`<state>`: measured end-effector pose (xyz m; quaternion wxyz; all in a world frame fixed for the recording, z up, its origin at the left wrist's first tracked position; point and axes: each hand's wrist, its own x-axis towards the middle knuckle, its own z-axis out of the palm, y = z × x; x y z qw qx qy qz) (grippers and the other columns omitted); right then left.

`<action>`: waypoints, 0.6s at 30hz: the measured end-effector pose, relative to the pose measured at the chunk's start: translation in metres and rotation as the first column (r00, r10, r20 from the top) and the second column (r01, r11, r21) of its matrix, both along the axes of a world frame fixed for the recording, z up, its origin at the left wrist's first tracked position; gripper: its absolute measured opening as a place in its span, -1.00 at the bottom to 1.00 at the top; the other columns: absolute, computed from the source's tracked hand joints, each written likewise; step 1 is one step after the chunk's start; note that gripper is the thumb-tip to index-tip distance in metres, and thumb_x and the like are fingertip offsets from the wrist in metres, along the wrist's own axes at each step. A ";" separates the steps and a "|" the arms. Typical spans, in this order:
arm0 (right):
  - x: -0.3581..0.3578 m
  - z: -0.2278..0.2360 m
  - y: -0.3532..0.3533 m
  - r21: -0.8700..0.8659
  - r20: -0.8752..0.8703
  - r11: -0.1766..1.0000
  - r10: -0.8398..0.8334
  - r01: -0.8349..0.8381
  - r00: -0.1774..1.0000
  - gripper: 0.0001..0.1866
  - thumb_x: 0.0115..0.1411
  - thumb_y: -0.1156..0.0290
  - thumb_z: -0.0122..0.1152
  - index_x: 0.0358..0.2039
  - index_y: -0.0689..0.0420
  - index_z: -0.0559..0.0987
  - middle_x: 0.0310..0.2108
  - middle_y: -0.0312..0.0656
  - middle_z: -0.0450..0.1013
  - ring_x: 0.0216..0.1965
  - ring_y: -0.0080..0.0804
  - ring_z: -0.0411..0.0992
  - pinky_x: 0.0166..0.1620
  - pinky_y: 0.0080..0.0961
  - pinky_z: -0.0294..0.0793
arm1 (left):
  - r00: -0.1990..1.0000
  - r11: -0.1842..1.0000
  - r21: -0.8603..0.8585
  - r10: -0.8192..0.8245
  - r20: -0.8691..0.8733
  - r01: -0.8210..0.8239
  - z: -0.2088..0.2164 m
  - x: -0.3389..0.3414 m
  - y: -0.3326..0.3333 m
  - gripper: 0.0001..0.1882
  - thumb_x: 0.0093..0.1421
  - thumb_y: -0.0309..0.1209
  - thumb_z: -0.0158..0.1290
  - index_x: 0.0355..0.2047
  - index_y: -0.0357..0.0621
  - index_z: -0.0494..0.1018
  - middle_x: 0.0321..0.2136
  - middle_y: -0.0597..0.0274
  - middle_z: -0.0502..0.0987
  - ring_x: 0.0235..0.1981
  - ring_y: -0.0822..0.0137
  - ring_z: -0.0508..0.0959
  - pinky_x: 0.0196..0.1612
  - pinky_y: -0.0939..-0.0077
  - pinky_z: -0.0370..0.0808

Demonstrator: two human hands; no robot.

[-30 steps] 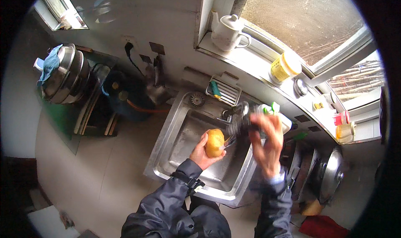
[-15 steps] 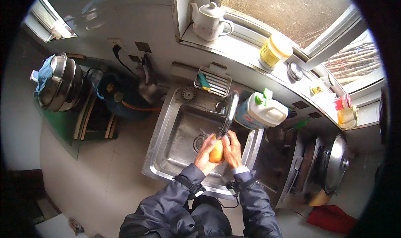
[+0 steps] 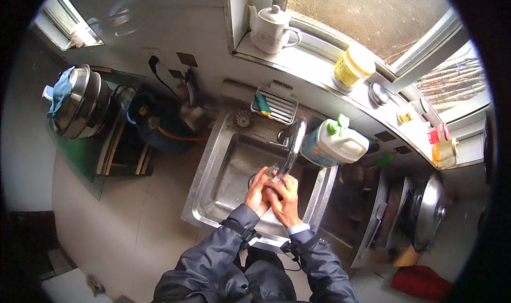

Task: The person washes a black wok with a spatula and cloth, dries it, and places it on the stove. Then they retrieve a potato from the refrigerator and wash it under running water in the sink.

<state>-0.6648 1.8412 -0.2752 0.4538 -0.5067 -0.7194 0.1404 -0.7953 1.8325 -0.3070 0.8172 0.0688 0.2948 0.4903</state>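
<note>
Under the curved metal tap [image 3: 294, 146], both my hands are together over the steel sink [image 3: 226, 162]. My left hand [image 3: 257, 193] is curled at the left side, fingers bent inward. My right hand [image 3: 285, 198] lies across it with its fingers folded over. Between them sits a smooth, yellow rounded fruit or vegetable, almost wholly hidden by my fingers now. Splashing water glints around the fingertips below the spout. A drain partly shows beside my left hand.
Right of the tap stands a large white jug [image 3: 335, 142] with a green cap. A slotted rack [image 3: 280, 109] holding a green-and-yellow sponge [image 3: 262, 104] is behind the sink. A teapot [image 3: 271, 31] and a yellow-labelled tub [image 3: 352, 69] stand on the sill. Stacked steel pots [image 3: 80, 103] are at left.
My right hand has turned and closed over the front of the yellow thing, which showed plainly between my hands before. Both hands stay beneath the tap.
</note>
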 end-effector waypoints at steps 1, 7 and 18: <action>0.000 -0.001 0.001 0.028 -0.025 0.999 -0.016 0.017 1.000 -0.79 0.09 0.53 0.34 -0.22 0.11 0.69 -0.02 -0.04 0.54 0.05 0.03 0.45 0.16 -0.12 0.42 | 0.998 0.997 -0.056 -0.051 0.031 0.053 0.000 -0.001 0.001 -0.40 0.42 -0.08 0.08 0.41 0.31 0.18 0.26 0.31 0.40 0.28 0.17 0.41 0.21 -0.20 0.46; -0.005 0.001 -0.003 -0.252 -0.161 0.961 -0.157 0.113 0.974 -0.76 0.17 0.47 0.31 -0.13 0.18 0.68 0.00 -0.02 0.59 0.05 -0.02 0.51 0.16 -0.20 0.46 | 0.989 0.995 -0.095 -0.028 0.146 0.042 -0.004 -0.004 0.001 -0.39 0.40 0.01 0.10 0.38 0.26 0.25 0.21 0.33 0.44 0.20 0.17 0.48 0.13 -0.08 0.55; -0.022 0.005 0.002 0.055 -0.004 0.998 -0.010 0.010 1.000 -0.77 0.13 0.47 0.42 -0.17 0.10 0.73 0.03 -0.04 0.57 0.08 -0.06 0.48 0.09 -0.25 0.50 | 0.983 0.980 -0.188 -0.033 0.183 0.068 -0.011 -0.015 0.013 -0.40 0.48 0.10 -0.09 0.28 -0.08 0.34 0.16 0.22 0.50 0.17 0.21 0.51 0.31 0.13 0.44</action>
